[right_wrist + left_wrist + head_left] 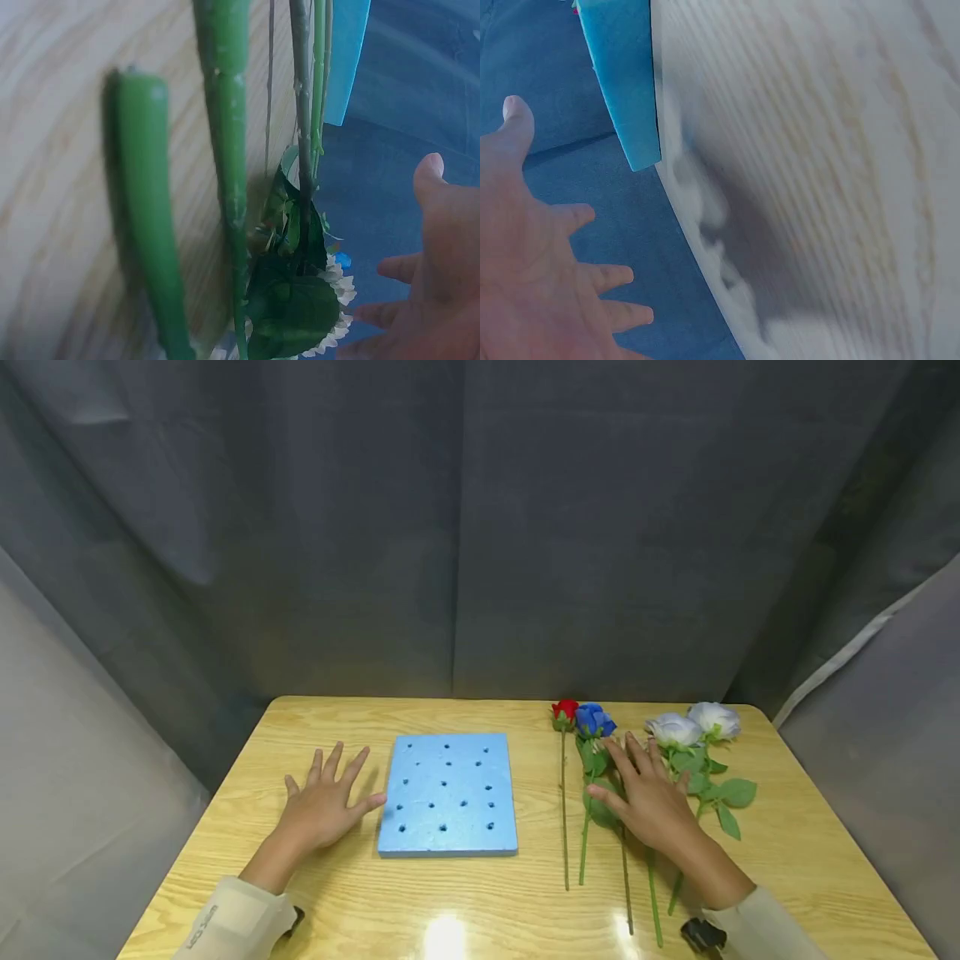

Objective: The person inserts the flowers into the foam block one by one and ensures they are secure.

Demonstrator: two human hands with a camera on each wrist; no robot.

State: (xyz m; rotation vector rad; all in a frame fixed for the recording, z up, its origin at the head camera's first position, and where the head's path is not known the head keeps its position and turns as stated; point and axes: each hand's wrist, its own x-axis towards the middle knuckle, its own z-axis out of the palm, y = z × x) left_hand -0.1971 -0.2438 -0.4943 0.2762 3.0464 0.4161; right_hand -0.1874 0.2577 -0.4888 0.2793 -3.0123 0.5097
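My left hand point(318, 810), fingers spread, hovers over the table just left of a blue foam block point(447, 793) dotted with small holes; its thumb overlaps the block's left edge in the head view. In the left wrist view the hand point(532, 255) is apart from the tabletop, holding nothing. My right hand point(652, 802), fingers also spread, is above several artificial flowers lying at the right. These include a red rose point(565, 712), a blue rose point(595, 720) and two whitish flowers point(675, 729). Another stem point(626, 885) runs below the right hand, its bloom mostly hidden.
The wooden table point(337, 910) has its far edge against a dark grey curtain point(360, 543). Lighter curtains point(892, 710) hang at both sides. Green leaves point(735, 793) stick out right of the right hand, and stems point toward the near edge.
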